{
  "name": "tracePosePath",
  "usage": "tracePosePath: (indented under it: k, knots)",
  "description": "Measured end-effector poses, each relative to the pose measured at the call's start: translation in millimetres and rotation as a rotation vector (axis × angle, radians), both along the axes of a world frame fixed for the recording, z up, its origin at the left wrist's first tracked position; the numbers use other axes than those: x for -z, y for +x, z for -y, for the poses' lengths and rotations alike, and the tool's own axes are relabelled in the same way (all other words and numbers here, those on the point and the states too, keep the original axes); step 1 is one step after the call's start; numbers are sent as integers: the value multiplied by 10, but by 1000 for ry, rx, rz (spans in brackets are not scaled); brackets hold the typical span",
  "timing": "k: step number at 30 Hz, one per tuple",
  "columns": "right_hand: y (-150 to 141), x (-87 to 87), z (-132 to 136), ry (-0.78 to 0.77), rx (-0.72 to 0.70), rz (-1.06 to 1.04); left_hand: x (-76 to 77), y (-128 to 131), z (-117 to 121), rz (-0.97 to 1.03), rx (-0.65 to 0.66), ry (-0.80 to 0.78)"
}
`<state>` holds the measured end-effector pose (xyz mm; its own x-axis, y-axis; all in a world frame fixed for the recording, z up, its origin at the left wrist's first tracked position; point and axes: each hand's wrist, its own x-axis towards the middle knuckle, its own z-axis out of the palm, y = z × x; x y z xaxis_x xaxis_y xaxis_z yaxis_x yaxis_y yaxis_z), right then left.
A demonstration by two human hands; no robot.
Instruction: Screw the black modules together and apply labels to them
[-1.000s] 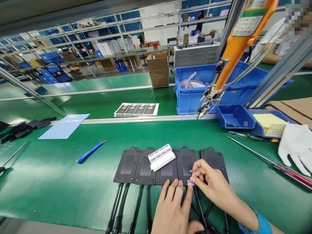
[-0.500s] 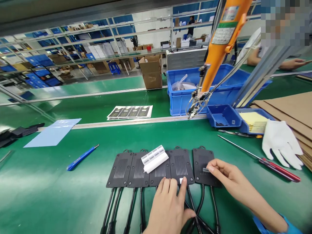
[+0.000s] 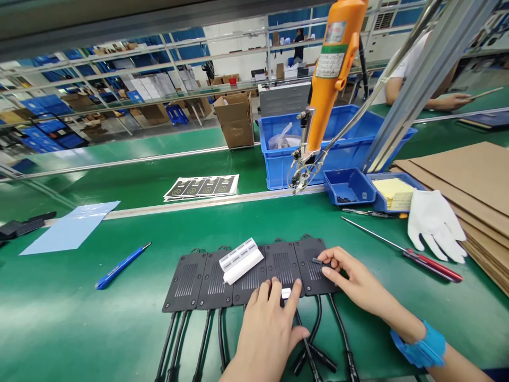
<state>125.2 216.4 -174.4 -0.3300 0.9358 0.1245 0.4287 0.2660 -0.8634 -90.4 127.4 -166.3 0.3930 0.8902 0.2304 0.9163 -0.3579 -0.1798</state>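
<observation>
Several flat black vented boxes with cables (image 3: 185, 284) lie side by side in a row on the green bench. A partly curled sheet of white stickers (image 3: 243, 262) rests on top of the middle ones. My left hand (image 3: 264, 323) lies with its fingers stretched out over the lower edge of the boxes, its index fingertip beside a small white label (image 3: 286, 293). Above the rightmost box (image 3: 308, 246), my right hand (image 3: 350, 273) pinches a small dark grey strip (image 3: 317, 260) between thumb and fingers. Black cables (image 3: 318, 318) run from the boxes toward me.
A blue pen-shaped tool (image 3: 121, 267) lies left; a red-handled screwdriver (image 3: 431, 264) and white glove (image 3: 435, 223) lie right. Behind are printed sheets (image 3: 202, 187), blue bins (image 3: 350, 188) and a hanging orange electric screwdriver (image 3: 330, 69). Cardboard sheets (image 3: 469, 164) are stacked right. Another person's hand (image 3: 453, 102) shows beyond.
The rightmost box now sits against its neighbour, where a gap showed before. My right hand has moved left with the strip, which is now tilted. My left hand stays on the boxes.
</observation>
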Motion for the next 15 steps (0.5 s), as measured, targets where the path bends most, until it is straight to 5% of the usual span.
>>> tracePosePath:
  k: [7,12,15]
  knots:
    - [6,-106,101,-197,-41,17,-85,170,-29,2,-51,10]
    - [-23,-44,183,-218,-2,24,-63,208,-86,21,243,-82]
    - [-36,-17,194,-204,16,26,-1,200,-111,38,298,-136]
